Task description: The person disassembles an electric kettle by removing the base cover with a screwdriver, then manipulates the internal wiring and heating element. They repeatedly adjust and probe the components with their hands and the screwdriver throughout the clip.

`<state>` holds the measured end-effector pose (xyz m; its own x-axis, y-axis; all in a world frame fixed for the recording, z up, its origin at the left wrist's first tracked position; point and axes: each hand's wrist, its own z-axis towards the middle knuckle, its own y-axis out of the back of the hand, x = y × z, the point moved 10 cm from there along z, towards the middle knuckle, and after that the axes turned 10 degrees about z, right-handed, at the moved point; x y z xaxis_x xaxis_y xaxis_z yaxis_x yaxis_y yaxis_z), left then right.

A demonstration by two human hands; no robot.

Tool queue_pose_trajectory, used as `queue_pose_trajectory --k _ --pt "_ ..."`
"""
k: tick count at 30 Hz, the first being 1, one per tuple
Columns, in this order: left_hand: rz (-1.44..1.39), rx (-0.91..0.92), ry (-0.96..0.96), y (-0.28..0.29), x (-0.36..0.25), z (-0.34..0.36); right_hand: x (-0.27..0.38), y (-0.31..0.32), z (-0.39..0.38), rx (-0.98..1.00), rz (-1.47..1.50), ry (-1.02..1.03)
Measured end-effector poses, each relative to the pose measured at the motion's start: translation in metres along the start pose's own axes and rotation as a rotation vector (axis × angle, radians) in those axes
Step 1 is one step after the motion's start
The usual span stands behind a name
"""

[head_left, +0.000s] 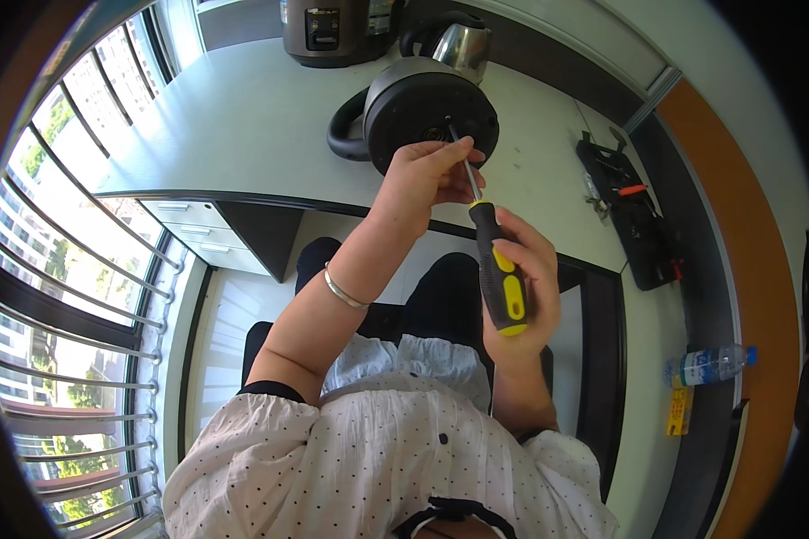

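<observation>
A yellow-and-black screwdriver (501, 278) slants up from my right hand to the black round underside of a kettle. My right hand (537, 287) is wrapped around its handle. Higher up, my left hand (427, 175) pinches the metal shaft between thumb and fingers, close to the kettle. The shaft's tip meets the base beside a round socket in its middle. The kettle (404, 112) lies on its side on the table, base toward me, with its black handle pointing left. My left fingers partly cover the lower edge of the base.
Behind the kettle stand a shiny steel kettle (464, 49) and a dark cooker (340, 31). A black tool case (633, 211) with tools lies open at the right, on the white table (216, 117). Further down that side are a water bottle (710, 366) and a yellow packet (679, 411).
</observation>
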<state>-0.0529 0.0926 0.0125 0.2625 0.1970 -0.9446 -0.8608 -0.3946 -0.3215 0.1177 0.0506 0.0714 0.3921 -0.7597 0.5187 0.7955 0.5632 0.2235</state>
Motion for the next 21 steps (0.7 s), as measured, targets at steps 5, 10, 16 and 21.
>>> queue_pose_trajectory --k 5,10,16,21 --pt "-0.059 -0.066 0.019 -0.002 0.0 -0.005 -0.02 -0.01 -0.015 -0.057 0.193 -0.168" --pt "-0.078 -0.082 0.012 0.0 0.006 -0.003 -0.025 -0.027 -0.022 -0.105 0.647 -0.238" --pt "-0.141 -0.042 0.004 -0.005 0.011 0.002 -0.018 -0.013 -0.024 -0.336 0.686 -0.109" --pt "-0.104 -0.035 0.008 -0.006 0.008 -0.003 -0.019 0.003 -0.022 -0.316 0.403 -0.093"
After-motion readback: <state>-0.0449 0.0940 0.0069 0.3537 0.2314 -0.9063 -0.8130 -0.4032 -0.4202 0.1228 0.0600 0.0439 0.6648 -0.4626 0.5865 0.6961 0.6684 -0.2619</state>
